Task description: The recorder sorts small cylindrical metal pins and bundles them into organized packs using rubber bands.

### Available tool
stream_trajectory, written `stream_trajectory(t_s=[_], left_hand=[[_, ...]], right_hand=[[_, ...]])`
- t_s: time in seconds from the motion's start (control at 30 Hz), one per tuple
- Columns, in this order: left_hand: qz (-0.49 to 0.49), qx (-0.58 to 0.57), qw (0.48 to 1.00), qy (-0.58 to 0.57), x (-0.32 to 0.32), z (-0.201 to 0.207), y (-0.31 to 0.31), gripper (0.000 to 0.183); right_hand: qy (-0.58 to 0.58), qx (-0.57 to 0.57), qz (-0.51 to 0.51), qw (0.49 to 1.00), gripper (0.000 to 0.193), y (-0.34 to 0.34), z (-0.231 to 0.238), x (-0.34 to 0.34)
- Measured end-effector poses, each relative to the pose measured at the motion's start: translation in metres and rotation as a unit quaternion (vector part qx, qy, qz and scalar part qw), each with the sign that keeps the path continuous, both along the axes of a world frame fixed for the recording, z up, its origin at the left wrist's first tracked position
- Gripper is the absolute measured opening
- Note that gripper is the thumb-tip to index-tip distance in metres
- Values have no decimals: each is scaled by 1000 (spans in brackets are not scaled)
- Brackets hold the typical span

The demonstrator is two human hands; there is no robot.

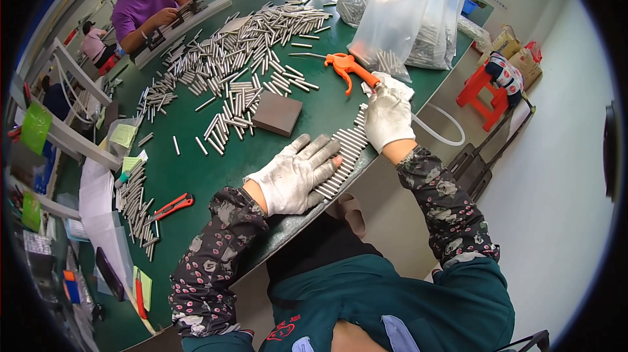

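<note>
My left hand [294, 175], in a white work glove with a grey-stained palm side, lies flat with its fingers spread at the near end of a row of short metal pins [350, 148]. The pins lie side by side along the table edge. At the row's far end is my right hand [390, 118], also gloved, its fingers curled in. The handle end of an orange air blow gun [345, 66] meets those fingers; what they grip is hidden. A crumpled white cloth [399, 85] sits just beyond. Left of the row rests a brown block [278, 114].
A large heap of loose pins [261, 41] covers the far green table [216, 211]. Clear bags of pins [392, 25] stand far right. A red utility knife [175, 205] lies near more pins [135, 205]. A clear hose [451, 135] loops past the edge. A co-worker [147, 2] sits opposite.
</note>
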State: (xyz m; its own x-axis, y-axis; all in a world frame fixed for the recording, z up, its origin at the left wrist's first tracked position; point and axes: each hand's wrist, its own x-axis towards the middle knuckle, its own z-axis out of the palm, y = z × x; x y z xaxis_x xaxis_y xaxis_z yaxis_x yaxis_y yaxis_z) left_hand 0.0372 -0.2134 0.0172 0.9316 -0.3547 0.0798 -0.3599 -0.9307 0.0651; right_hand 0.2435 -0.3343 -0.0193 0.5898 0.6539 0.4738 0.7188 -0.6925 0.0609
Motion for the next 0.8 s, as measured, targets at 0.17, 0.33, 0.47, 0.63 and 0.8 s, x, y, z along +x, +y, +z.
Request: stream_trajectory(t_s=[0.17, 0.33, 0.47, 0.63, 0.8], left_hand=[[-19, 19, 1000, 0, 1, -7, 3, 71], [-16, -33, 995, -92, 11, -15, -3, 90], [-11, -89, 986, -142, 10, -23, -5, 97], [-13, -104, 988, -109, 12, -8, -8, 96], [3, -15, 998, -53, 17, 11, -13, 72]], right_hand=[[15, 0, 2, 1000, 25, 0, 18, -25], [146, -33, 91, 984, 19, -2, 22, -64], [207, 24, 129, 969, 21, -5, 13, -78], [304, 9, 206, 930, 30, -16, 32, -56], [568, 129, 213, 784, 50, -30, 25, -30]])
